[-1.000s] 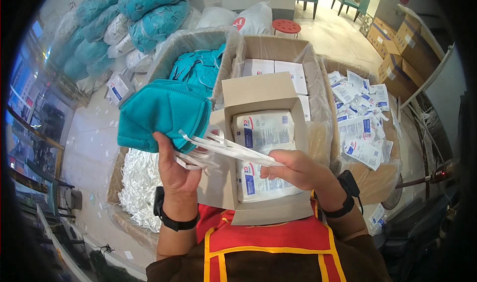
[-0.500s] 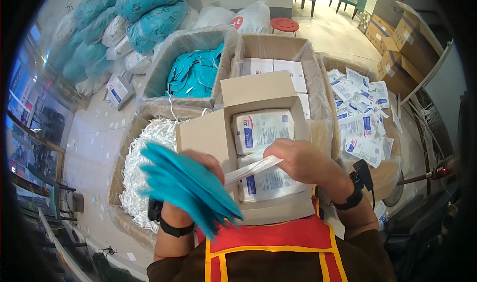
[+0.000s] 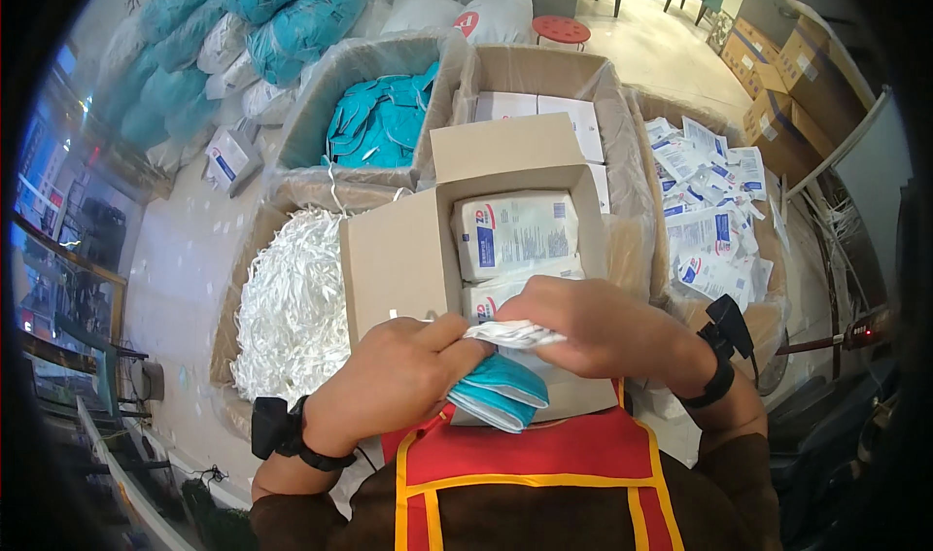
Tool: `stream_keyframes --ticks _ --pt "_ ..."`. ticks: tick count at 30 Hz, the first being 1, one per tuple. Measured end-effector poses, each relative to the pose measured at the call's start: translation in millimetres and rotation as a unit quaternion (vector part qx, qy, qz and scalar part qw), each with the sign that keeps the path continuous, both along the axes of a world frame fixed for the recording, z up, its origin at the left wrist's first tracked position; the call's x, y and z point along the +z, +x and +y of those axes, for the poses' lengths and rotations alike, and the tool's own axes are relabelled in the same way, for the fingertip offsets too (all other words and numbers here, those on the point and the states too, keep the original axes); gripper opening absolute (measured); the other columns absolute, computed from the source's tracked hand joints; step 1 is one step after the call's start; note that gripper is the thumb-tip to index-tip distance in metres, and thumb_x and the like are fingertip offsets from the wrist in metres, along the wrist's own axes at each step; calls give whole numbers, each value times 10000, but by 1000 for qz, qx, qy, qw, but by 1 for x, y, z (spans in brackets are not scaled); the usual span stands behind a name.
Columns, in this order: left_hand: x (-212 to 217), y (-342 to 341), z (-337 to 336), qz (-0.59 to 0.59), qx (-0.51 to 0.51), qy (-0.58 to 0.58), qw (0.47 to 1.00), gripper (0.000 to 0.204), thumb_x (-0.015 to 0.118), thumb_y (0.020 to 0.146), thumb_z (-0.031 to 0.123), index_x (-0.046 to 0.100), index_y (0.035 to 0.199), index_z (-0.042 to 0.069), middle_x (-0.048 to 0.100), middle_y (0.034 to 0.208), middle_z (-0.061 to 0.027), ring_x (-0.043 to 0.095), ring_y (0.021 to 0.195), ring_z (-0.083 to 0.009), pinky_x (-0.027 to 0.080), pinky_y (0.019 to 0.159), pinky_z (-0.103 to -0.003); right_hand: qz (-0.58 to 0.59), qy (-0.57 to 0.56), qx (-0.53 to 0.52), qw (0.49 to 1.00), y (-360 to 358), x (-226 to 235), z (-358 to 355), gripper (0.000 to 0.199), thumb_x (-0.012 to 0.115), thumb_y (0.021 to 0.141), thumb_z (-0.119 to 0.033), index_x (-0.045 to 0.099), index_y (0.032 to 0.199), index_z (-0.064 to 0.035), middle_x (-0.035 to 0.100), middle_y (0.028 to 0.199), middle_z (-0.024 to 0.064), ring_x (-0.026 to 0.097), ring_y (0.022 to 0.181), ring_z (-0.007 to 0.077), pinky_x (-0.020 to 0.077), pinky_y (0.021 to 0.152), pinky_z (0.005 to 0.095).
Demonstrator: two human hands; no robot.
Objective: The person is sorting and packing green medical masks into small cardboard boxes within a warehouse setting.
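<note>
Over an open carton (image 3: 394,259), my two hands are close together. My left hand (image 3: 398,371) is closed with thumb and fingers pinching one end of a bundle of white straps (image 3: 510,333). Closed around the other end of the straps is my right hand (image 3: 593,329). A folded stack of teal fabric pieces (image 3: 501,392) with pale edges hangs just below my left fingers; whether that hand also grips it is hidden. Inside the carton lie white printed packets (image 3: 515,232), partly covered by my right hand.
A box of loose white straps (image 3: 292,308) stands at the left. Behind it is a lined box of teal pieces (image 3: 384,119), beside a large carton (image 3: 544,65) of white boxes. Loose printed packets (image 3: 714,230) fill a box at the right. Stuffed bags (image 3: 301,36) are piled at far left.
The teal pieces have swung down from the left to below my hands, and now look folded. My left hand has moved right, toward my right hand, and the white straps have bunched between them.
</note>
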State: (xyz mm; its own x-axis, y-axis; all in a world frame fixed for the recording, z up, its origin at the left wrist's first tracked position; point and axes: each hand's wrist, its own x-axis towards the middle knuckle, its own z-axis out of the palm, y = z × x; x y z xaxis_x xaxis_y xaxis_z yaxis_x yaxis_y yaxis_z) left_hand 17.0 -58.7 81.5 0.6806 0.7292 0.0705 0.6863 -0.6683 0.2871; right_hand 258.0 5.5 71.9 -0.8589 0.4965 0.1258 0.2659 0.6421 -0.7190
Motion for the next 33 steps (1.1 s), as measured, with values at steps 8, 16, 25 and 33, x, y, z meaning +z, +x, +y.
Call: stream_keyframes --ticks 8,16,25,33 --pt "0 4 1 -6 -20 22 1000 256 625 762 151 609 1014 108 523 825 -64 610 658 -254 491 602 -361 10 -122 13 992 2 4 1 350 624 880 -189 569 1171 -2 616 1067 181 605 953 371 479 844 382" --pt "0 3 0 -9 -12 19 1000 260 624 764 145 608 1021 108 531 821 -60 615 669 -265 492 603 -362 -29 -75 15 997 4 4 12 266 639 876 -119 605 1124 -27 648 1024 118 628 900 236 484 792 310" --pt "-5 0 2 -39 -5 0 999 251 621 785 158 612 1031 105 543 827 -65 627 702 -267 498 628 -375 -4 -291 -23 956 9 -17 17 181 592 928 -91 611 1093 -17 626 925 9 564 845 67 463 765 229" --pt "-6 3 1 -25 1 -8 1000 249 622 774 137 616 1020 103 544 832 -67 622 687 -266 499 625 -372 108 -466 6 878 10 -30 18 173 578 940 -130 623 1059 -14 618 928 -10 536 828 42 452 769 200"
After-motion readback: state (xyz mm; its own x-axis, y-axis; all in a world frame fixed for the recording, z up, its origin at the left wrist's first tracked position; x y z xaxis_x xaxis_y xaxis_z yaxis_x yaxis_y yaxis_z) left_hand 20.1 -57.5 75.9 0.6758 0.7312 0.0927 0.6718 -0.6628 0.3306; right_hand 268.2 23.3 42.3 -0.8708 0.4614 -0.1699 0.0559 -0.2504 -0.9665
